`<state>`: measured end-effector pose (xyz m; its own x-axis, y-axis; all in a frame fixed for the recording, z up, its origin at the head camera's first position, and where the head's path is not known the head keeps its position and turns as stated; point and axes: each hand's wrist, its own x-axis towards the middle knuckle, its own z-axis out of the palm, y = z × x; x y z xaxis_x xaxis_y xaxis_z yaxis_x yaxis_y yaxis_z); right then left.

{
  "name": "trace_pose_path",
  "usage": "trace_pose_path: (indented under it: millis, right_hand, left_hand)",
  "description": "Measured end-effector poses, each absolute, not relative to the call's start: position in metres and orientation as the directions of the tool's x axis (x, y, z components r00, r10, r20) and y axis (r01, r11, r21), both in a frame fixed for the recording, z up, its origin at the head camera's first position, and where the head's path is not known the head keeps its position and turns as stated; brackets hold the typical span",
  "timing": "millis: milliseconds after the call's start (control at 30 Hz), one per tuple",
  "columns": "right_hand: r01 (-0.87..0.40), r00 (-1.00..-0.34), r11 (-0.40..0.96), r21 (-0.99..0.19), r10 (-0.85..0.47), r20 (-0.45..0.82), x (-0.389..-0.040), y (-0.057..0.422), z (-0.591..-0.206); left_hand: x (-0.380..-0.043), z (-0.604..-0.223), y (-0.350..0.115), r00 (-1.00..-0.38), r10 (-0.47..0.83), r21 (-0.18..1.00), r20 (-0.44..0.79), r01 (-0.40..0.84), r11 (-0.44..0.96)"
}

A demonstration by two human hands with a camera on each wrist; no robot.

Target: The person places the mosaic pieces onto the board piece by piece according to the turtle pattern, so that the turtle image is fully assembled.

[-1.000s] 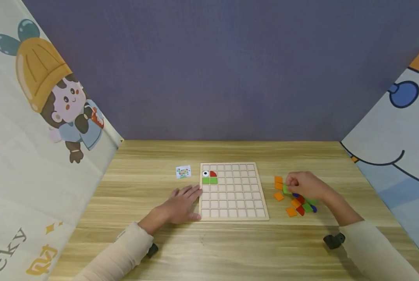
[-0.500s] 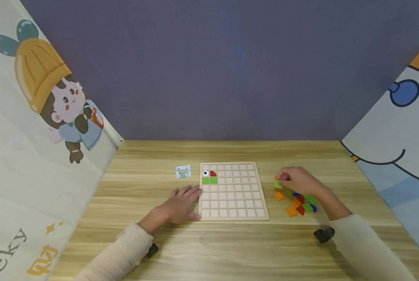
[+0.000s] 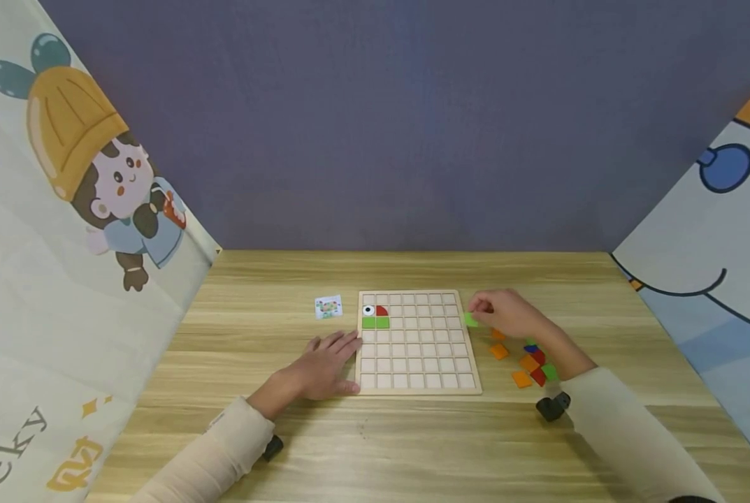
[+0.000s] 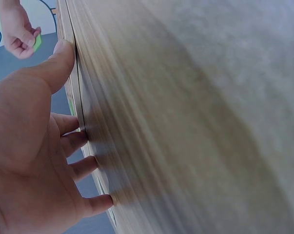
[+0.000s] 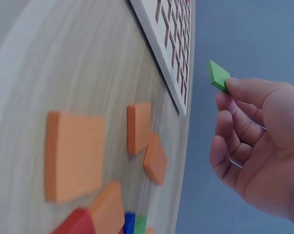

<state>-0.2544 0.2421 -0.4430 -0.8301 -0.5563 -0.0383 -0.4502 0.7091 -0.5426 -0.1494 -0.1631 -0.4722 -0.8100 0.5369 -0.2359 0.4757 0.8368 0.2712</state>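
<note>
My right hand (image 3: 507, 312) pinches a green square tile (image 5: 218, 76) between thumb and forefinger, off the table by the right edge of a wooden grid board (image 3: 412, 346). My left hand (image 3: 324, 365) lies with fingers spread at the board's left edge, thumb and fingertips touching its frame in the left wrist view. Near the board's upper left corner sit a white tile with an eye (image 3: 368, 311), a red quarter-round tile (image 3: 381, 311) and two green tiles (image 3: 376, 323).
Loose orange tiles (image 3: 521, 379), red tiles (image 3: 537, 376), a green tile (image 3: 550, 372) and a blue tile (image 3: 530, 348) lie right of the board, partly under the right forearm. A small printed card (image 3: 328, 307) lies left of the board. A dark upright panel (image 3: 412, 140) stands behind the table.
My right hand has moved left from the loose tiles toward the board, carrying the green tile. The left hand has stayed still at the board's edge.
</note>
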Motion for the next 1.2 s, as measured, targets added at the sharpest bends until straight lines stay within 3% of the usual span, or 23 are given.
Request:
trace_pose_path:
  millis: [767,1200]
  right_hand:
    - [-0.408,-0.811,0.595,-0.692,-0.585,-0.025,-0.268,0.184,-0.460]
    - [-0.457,-0.760,0.563,-0.688,-0.650,-0.027,-0.265,0.146,-0.467]
  left_hand:
    - [-0.149,-0.473,-0.162,-0.812,0.537,0.271,-0.228,0.477,0.836]
    - [-0.150,-0.473,-0.161,-0.813,0.533,0.262,-0.234,0.476,0.840]
